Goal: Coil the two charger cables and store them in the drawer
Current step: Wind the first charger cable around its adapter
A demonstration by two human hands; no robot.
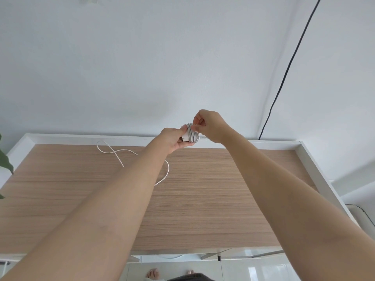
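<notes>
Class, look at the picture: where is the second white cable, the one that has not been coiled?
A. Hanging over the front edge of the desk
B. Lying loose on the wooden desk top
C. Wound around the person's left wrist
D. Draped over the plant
B: the loose cable lies in open loops on the wooden desk top, while both hands hold the coiled charger.

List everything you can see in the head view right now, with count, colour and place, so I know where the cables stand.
wound charger cable: 1, white, wrapped around its plug block, held in the air above the table's far edge.
loose cable: 1, white, lying uncoiled on the table, partly hidden by the left forearm.
table: 1, wood-grain top with white rim, against the wall.
black cord: 1, running down the wall at right.
plant leaves: green, at the left edge.
left hand: grips the plug block.
right hand: pinches the wound cable.
</notes>
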